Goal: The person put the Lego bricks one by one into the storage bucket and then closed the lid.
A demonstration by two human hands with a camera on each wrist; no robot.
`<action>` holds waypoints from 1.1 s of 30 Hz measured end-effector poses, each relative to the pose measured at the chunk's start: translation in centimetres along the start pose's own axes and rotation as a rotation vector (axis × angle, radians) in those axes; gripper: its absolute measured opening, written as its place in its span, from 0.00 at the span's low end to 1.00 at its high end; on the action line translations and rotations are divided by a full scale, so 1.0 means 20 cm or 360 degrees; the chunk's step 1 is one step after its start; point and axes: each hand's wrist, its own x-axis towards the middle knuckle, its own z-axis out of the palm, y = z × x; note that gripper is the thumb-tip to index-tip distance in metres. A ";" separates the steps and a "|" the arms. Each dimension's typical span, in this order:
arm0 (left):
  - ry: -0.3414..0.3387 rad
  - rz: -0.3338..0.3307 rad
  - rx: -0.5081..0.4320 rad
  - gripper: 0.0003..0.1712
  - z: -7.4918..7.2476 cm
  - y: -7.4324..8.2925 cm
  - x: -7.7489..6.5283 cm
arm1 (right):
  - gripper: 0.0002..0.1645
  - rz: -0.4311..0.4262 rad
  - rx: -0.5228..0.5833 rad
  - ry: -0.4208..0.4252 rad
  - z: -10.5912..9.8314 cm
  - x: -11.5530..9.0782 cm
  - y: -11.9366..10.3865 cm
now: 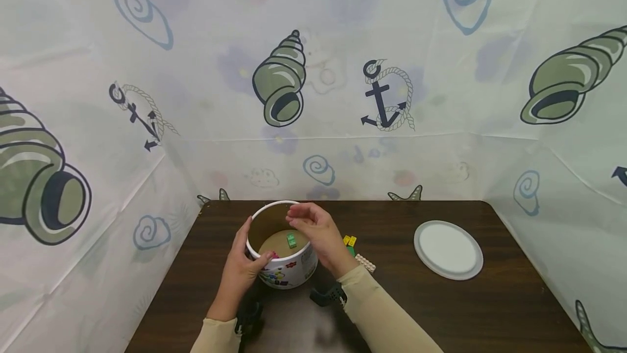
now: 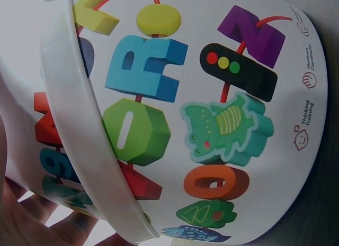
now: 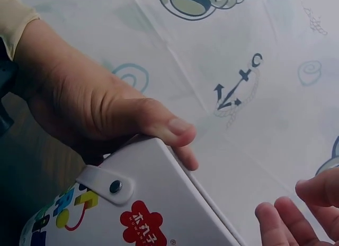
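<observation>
A white bucket (image 1: 299,270) with printed pictures stands on the table, its open top tilted toward me. My left hand (image 1: 239,270) grips its left side, the thumb over the rim and the fingers around the outside. The right wrist view shows this left hand (image 3: 106,100) at the rim beside a riveted strap tab (image 3: 108,185). Above the bucket's right rim is my right hand (image 1: 320,236), fingers loosely bent with no object showing between them. Inside the bucket lie a green toy brick (image 1: 291,240) and a small pink piece (image 1: 275,255), partly behind the left thumb.
Right of the bucket, partly behind the right wrist, lie yellow bricks (image 1: 350,240), a green brick (image 1: 350,251) and a beige brick (image 1: 365,262). A round white lid or plate (image 1: 448,249) rests on the right of the dark wooden table (image 1: 392,309). Patterned cloth (image 1: 333,108) encloses the back and sides.
</observation>
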 end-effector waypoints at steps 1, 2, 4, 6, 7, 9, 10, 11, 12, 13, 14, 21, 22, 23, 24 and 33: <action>-0.0003 -0.0002 0.0000 0.63 0.00 0.00 0.00 | 0.22 -0.0005 -0.0012 0.0001 0.00 -0.01 0.00; -0.0006 -0.0006 -0.0005 0.63 0.00 -0.01 0.00 | 0.21 -0.0009 -0.0021 0.0003 0.00 -0.01 0.00; -0.0011 -0.0014 -0.0008 0.64 0.00 -0.01 0.00 | 0.21 -0.0015 -0.0037 0.0002 0.00 -0.02 0.00; -0.0013 -0.0013 0.0001 0.64 0.00 -0.02 0.00 | 0.20 -0.0015 -0.0075 0.0011 -0.01 -0.04 0.00; -0.0013 -0.0015 0.0004 0.64 0.00 -0.02 0.00 | 0.20 -0.0012 -0.0091 0.0017 -0.01 -0.05 -0.01; -0.0010 -0.0010 0.0005 0.64 0.00 -0.02 -0.01 | 0.20 -0.0018 -0.0142 0.0026 -0.03 -0.06 0.00; -0.0009 -0.0003 0.0009 0.64 0.00 -0.03 -0.01 | 0.19 -0.0024 -0.0168 0.0032 -0.04 -0.07 0.00; -0.0007 0.0003 0.0009 0.64 0.00 -0.03 -0.01 | 0.19 -0.0029 -0.0192 0.0038 -0.05 -0.08 0.01; -0.0007 0.0004 0.0008 0.63 -0.01 -0.03 -0.01 | 0.19 -0.0035 -0.0204 0.0045 -0.06 -0.08 0.01; -0.0004 0.0004 0.0005 0.63 -0.01 -0.03 -0.01 | 0.19 -0.0040 -0.0215 0.0053 -0.07 -0.09 0.01; -0.0003 0.0007 0.0006 0.63 -0.01 -0.03 -0.01 | 0.19 -0.0046 -0.0231 0.0061 -0.09 -0.10 0.01; -0.0013 0.0011 -0.0004 0.64 -0.01 -0.03 -0.02 | 0.17 -0.0069 -0.0307 0.0122 -0.23 -0.18 0.02; -0.0017 0.0008 -0.0008 0.64 -0.01 -0.03 -0.02 | 0.17 -0.0071 -0.0308 0.0134 -0.25 -0.19 0.03; -0.0020 0.0005 -0.0014 0.64 -0.01 -0.03 -0.02 | 0.17 -0.0068 -0.0317 0.0152 -0.28 -0.21 0.03; -0.0022 0.0002 -0.0023 0.64 -0.01 -0.03 -0.02 | 0.17 -0.0058 -0.0325 0.0173 -0.30 -0.22 0.03; -0.0024 -0.0006 -0.0052 0.64 -0.02 -0.03 -0.01 | 0.21 0.0025 -0.0378 0.0346 -0.54 -0.34 0.06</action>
